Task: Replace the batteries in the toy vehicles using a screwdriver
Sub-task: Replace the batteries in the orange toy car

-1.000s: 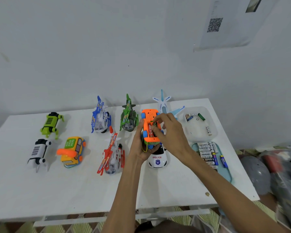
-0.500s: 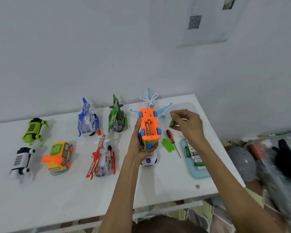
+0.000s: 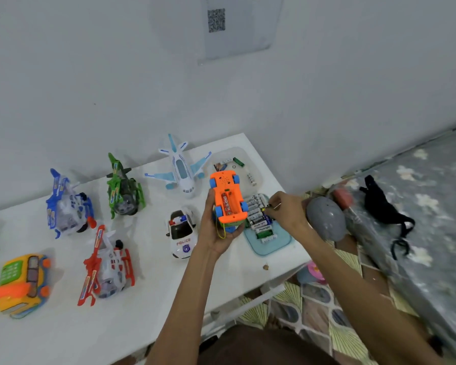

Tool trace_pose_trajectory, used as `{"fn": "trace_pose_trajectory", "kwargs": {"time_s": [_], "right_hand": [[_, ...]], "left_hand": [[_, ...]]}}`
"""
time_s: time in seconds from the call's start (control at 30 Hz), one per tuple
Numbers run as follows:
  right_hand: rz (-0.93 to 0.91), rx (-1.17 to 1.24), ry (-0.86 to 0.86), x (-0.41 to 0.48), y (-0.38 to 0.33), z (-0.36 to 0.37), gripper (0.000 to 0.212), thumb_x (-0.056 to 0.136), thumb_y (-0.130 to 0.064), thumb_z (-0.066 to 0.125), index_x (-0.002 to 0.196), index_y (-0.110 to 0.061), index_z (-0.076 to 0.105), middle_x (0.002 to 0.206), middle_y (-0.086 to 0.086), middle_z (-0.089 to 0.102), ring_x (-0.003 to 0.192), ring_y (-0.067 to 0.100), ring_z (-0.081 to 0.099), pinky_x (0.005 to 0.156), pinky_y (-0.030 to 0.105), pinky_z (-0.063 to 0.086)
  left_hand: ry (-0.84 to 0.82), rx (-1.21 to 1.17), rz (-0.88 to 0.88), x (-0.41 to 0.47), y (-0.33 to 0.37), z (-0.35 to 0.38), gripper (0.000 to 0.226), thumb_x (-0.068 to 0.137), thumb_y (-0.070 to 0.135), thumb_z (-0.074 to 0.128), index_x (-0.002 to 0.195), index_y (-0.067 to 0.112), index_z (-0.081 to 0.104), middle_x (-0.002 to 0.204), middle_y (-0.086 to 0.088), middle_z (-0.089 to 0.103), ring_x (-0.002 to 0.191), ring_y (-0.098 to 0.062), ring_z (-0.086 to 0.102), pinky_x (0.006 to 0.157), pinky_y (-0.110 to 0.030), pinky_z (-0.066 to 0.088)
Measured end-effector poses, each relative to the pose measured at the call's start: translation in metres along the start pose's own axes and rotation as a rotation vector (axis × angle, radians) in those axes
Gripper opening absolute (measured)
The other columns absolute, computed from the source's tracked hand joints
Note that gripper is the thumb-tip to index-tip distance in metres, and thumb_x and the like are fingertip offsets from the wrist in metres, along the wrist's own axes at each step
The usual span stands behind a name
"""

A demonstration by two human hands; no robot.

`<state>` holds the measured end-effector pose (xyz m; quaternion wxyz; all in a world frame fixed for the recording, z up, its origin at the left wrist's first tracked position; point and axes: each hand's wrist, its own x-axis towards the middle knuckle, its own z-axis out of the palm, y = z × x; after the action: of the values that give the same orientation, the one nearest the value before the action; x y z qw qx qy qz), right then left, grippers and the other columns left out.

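My left hand (image 3: 216,234) grips an orange toy car (image 3: 228,198) upside down above the white table (image 3: 142,312). Its battery bay is uncovered and one battery lies inside. Just to its right, a light blue tray (image 3: 281,245) holds a row of several batteries (image 3: 258,219). Over that row, the thumb and fingertips of my right hand (image 3: 287,212) pinch a small dark battery (image 3: 270,206). No screwdriver or bay cover shows; the car and hands hide that spot.
A clear tub (image 3: 258,177) with loose batteries stands at the back right corner. A police car (image 3: 182,237), white plane (image 3: 181,171), green (image 3: 124,187), blue (image 3: 67,204) and red helicopters (image 3: 107,267) and a yellow toy (image 3: 24,280) crowd the table. A grey helmet (image 3: 325,219) lies off its right edge.
My right hand left the car's battery bay, swung right with a green battery toward the clear tub, then dropped onto the tray's battery row. The camera turned right.
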<state>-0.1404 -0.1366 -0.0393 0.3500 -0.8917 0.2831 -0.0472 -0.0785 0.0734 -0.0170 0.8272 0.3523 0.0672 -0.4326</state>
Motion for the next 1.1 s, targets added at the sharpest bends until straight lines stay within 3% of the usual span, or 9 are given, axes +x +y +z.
{"fn": "trace_pose_trajectory", "kwargs": {"time_s": [0.1,0.17,0.3,0.4,0.5,0.63,0.73,0.9,1.1], "right_hand": [[-0.058,-0.08,0.033,-0.002,0.003,0.009,0.023,0.081,-0.014,0.081,0.102,-0.008,0.073,0.097,0.01,0.072,0.089,0.026,0.067,0.081,0.033,0.053],[-0.074,-0.119,0.061,-0.005,0.004,0.012,0.021,0.084,-0.015,0.078,0.104,-0.008,0.074,0.099,0.011,0.071,0.09,0.027,0.066,0.081,0.036,0.053],[-0.098,-0.05,0.164,-0.013,0.001,0.007,0.012,0.091,-0.017,0.072,0.101,-0.009,0.074,0.097,0.006,0.068,0.078,0.018,0.063,0.078,0.037,0.054],[-0.139,0.14,0.259,-0.026,-0.021,-0.009,0.008,0.095,-0.019,0.067,0.096,-0.018,0.075,0.09,-0.006,0.073,0.071,0.003,0.063,0.073,0.024,0.055],[-0.269,0.283,0.185,-0.047,-0.052,-0.025,0.012,0.097,-0.026,0.066,0.105,-0.024,0.075,0.102,-0.014,0.071,0.087,-0.001,0.064,0.071,0.009,0.049],[-0.479,0.056,-0.087,-0.059,-0.07,-0.025,0.037,0.087,-0.058,0.065,0.118,-0.038,0.068,0.122,-0.015,0.059,0.109,0.005,0.054,0.091,0.02,0.045],[-0.483,-0.037,-0.159,-0.058,-0.071,-0.021,0.045,0.081,-0.067,0.063,0.119,-0.044,0.065,0.123,-0.018,0.055,0.112,0.009,0.047,0.092,0.029,0.043],[-0.519,-0.092,-0.174,-0.061,-0.077,-0.022,0.04,0.089,-0.055,0.067,0.126,-0.04,0.063,0.112,-0.017,0.064,0.102,0.009,0.044,0.082,0.024,0.038],[-0.417,-0.109,-0.058,-0.075,-0.095,-0.018,0.033,0.086,-0.04,0.063,0.117,-0.031,0.068,0.087,-0.008,0.066,0.079,0.01,0.053,0.073,0.033,0.054]], "left_hand": [[0.059,0.001,-0.015,0.006,-0.012,0.001,0.049,0.097,0.059,0.052,0.101,0.019,0.081,0.1,-0.009,0.074,0.085,-0.024,0.072,0.078,-0.04,0.059],[0.072,-0.006,-0.018,0.006,-0.018,0.003,0.048,0.095,0.06,0.055,0.105,0.02,0.08,0.108,-0.01,0.074,0.092,-0.027,0.071,0.092,-0.048,0.054],[0.096,0.005,-0.045,0.006,-0.025,0.002,0.054,0.09,0.062,0.06,0.118,0.019,0.076,0.118,-0.013,0.071,0.099,-0.029,0.07,0.104,-0.052,0.043],[0.099,0.017,-0.04,0.008,-0.025,-0.002,0.061,0.092,0.063,0.059,0.131,0.018,0.067,0.122,-0.013,0.07,0.103,-0.03,0.067,0.106,-0.053,0.042],[0.123,0.036,-0.021,0.007,-0.024,-0.002,0.053,0.09,0.064,0.058,0.116,0.02,0.075,0.112,-0.009,0.073,0.093,-0.025,0.069,0.094,-0.044,0.05],[0.116,0.046,-0.038,0.006,-0.024,0.0,0.056,0.09,0.064,0.061,0.127,0.023,0.071,0.134,-0.01,0.066,0.123,-0.029,0.062,0.114,-0.051,0.038],[0.085,0.039,-0.047,0.005,-0.023,0.001,0.063,0.089,0.063,0.063,0.138,0.024,0.062,0.143,-0.011,0.06,0.134,-0.031,0.054,0.12,-0.053,0.03],[0.101,0.029,-0.074,0.005,-0.023,-0.008,0.065,0.09,0.061,0.063,0.141,0.021,0.059,0.142,-0.012,0.06,0.134,-0.033,0.055,0.12,-0.056,0.029],[0.103,0.095,-0.051,-0.004,-0.022,-0.001,0.054,0.097,0.058,0.051,0.136,0.022,0.061,0.132,-0.009,0.067,0.119,-0.026,0.066,0.112,-0.05,0.042]]}}
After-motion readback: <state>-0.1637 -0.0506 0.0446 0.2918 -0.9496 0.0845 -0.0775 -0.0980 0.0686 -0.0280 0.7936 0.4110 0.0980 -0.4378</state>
